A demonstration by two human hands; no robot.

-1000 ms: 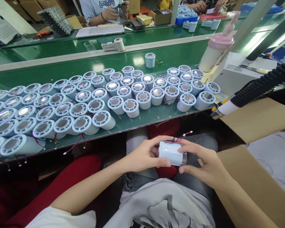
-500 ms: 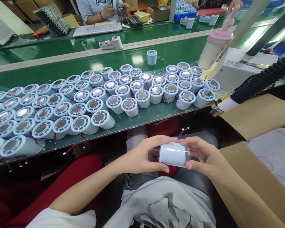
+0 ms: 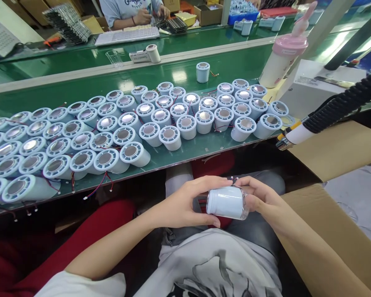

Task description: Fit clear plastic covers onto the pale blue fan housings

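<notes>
Just below the desk's (image 3: pixel 204 153) near edge, both hands hold a white cylinder (image 3: pixel 225 202) on its side. The left hand (image 3: pixel 185 204) grips its left end and the right hand (image 3: pixel 264 199) its right end, fingers (image 3: pixel 213 180) curled over the top. On the desk stand packed rows of cylinders (image 3: pixel 126 123), with a pink-capped bottle (image 3: pixel 281 57) at its right end.

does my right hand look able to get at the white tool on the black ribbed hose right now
Probably, but not freely: the right hand and left hand both grip the white cylinder. The white tool hangs up and to its right, with open air between.
</notes>
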